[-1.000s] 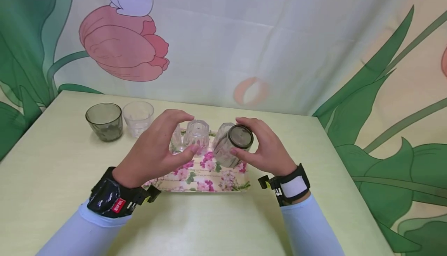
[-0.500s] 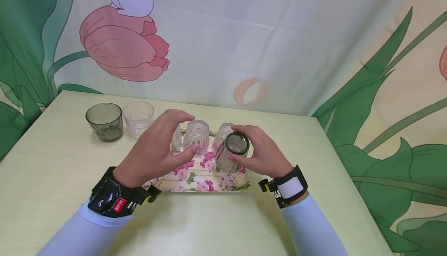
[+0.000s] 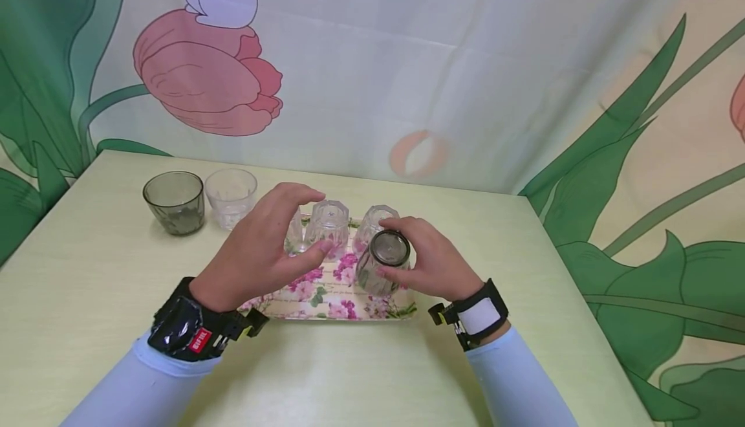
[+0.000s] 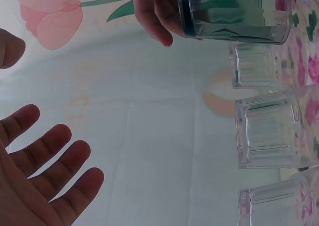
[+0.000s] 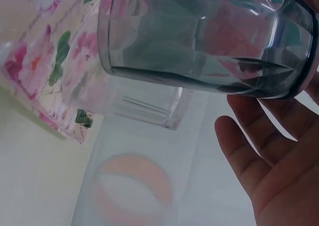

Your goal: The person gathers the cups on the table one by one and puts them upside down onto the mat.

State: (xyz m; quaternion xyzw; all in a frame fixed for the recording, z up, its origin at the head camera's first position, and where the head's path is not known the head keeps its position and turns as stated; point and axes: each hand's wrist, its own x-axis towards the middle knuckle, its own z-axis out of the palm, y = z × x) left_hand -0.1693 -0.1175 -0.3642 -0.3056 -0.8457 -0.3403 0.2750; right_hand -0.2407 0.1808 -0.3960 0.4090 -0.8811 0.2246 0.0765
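I'm holding grey glass inverted w/ R hand, contact w/ tray unclear; L hand hovering wide; 3 clear glasses sitting on-tray, 2 cups prob. pending.

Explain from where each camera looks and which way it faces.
Head: on the head, facing forward and down at the tray; left hand, right hand and sleeves show.
Left wrist: on that wrist, facing clear glasses and backdrop; left fingers and part of the right hand show.
Right wrist: on that wrist, facing the held grey glass; right fingers show.
Both wrist views share that glass.
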